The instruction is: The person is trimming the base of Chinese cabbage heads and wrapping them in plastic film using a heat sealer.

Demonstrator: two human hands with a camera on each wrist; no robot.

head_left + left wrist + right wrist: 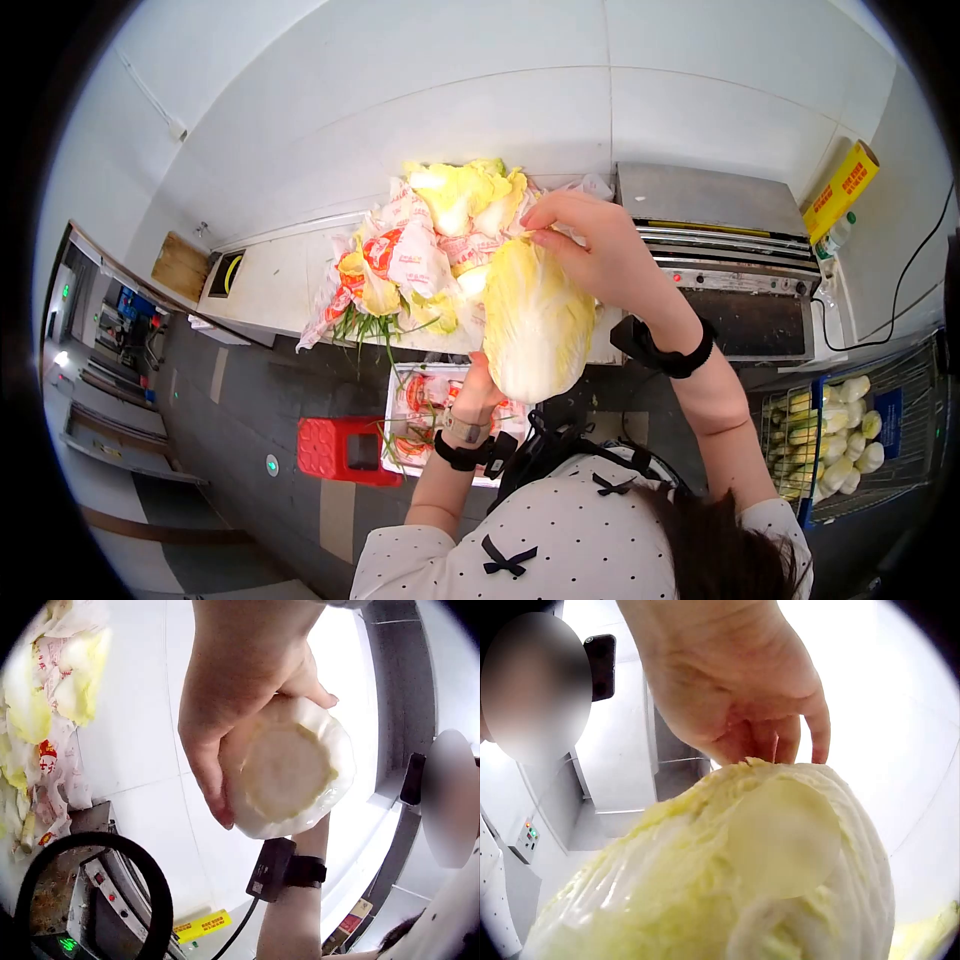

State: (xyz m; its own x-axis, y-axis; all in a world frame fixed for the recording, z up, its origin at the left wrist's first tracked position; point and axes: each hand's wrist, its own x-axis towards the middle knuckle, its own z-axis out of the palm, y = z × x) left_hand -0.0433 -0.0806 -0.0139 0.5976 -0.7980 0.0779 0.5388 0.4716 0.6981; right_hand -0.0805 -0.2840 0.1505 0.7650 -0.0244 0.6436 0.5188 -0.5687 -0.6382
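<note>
A large napa cabbage (540,325), pale yellow with a white stem end, is held up in front of the person's chest. Its cut base (289,771) faces the left wrist camera. The left hand (478,388) grips the cabbage around this stem end, thumb and fingers spread on opposite sides. At the leafy top, the right hand (590,240) bends over with curled fingers and pinches at the outer leaf edge. In the right wrist view its fingertips (819,746) meet the leaf tips and pass partly out of sight behind them.
Loose cabbage leaves (455,195) and printed wrapping (415,255) pile on the counter (285,285). A wrapping machine (720,260) stands to the right. Below are a white crate (393,400), a red stool (330,450) and a wire cart (900,470) holding cabbages.
</note>
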